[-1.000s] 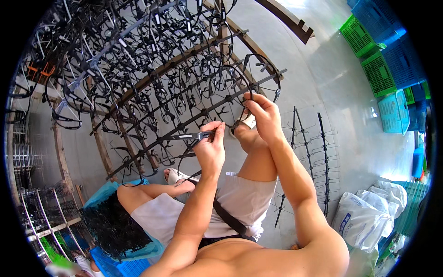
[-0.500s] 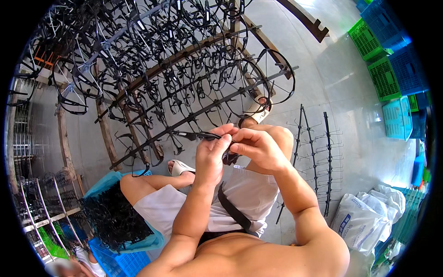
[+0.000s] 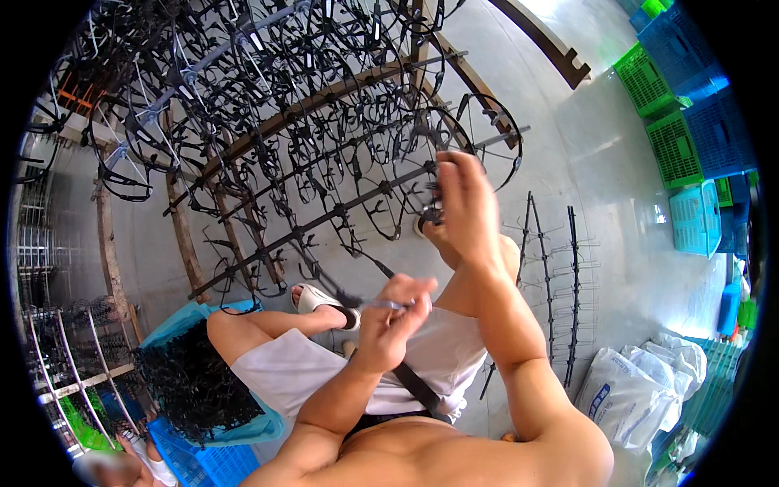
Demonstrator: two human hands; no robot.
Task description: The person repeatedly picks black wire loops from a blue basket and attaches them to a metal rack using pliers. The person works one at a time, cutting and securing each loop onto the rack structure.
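My left hand (image 3: 391,325) is above my lap, its fingers closed around one end of a thin black curved plastic part (image 3: 331,284). The part extends up and to the left from the fingers. My right hand (image 3: 468,207) is raised near the right end of a dark rack rod (image 3: 357,199). Its fingers are smeared by motion and point upward. Dark pieces (image 3: 432,201) show beside that hand; whether it holds them I cannot tell. Many similar black curved parts hang from the rods around and beyond the hand.
A light-blue lined crate (image 3: 272,422) heaped with black parts (image 3: 191,381) stands at my left. Wired rods (image 3: 572,300) lie on the floor to the right. White plastic bags (image 3: 629,390) and stacked blue and green crates (image 3: 673,150) line the right side. Another person (image 3: 146,458) is at lower left.
My hands were together above my lap, working on black parts. They have parted: the right has moved up and away to the rack, the left slightly down.
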